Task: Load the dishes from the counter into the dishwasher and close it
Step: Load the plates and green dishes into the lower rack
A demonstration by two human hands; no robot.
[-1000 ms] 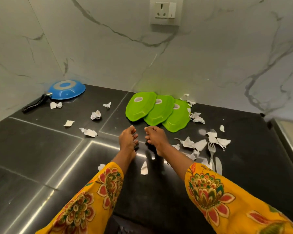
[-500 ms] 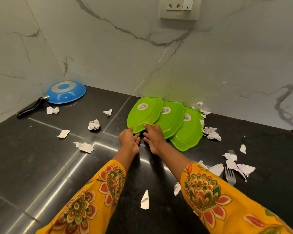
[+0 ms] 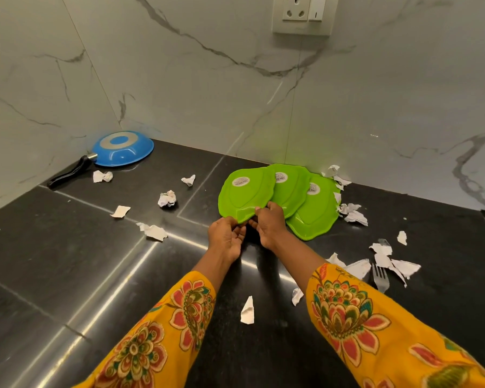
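Observation:
Three green plates lie upside down and overlapping on the black counter (image 3: 67, 261) near the back wall. The left green plate (image 3: 245, 196) is on top, its near edge raised a little. My left hand (image 3: 226, 238) pinches that near edge from the left, thumb on top. My right hand (image 3: 269, 222) grips the same edge from the right. The middle green plate (image 3: 290, 191) and the right green plate (image 3: 314, 217) stay flat beneath. A blue pan (image 3: 122, 148) with a black handle lies upside down in the back left corner. A fork (image 3: 380, 278) lies at the right.
Several torn and crumpled bits of white paper (image 3: 167, 198) are scattered over the counter, most of them right of the plates and around the fork. A marble wall with a socket (image 3: 303, 14) closes the back and left sides.
Both hands reached forward from the bare counter to the left green plate and took hold of its near edge, which now lifts slightly. The view has moved closer to the plates.

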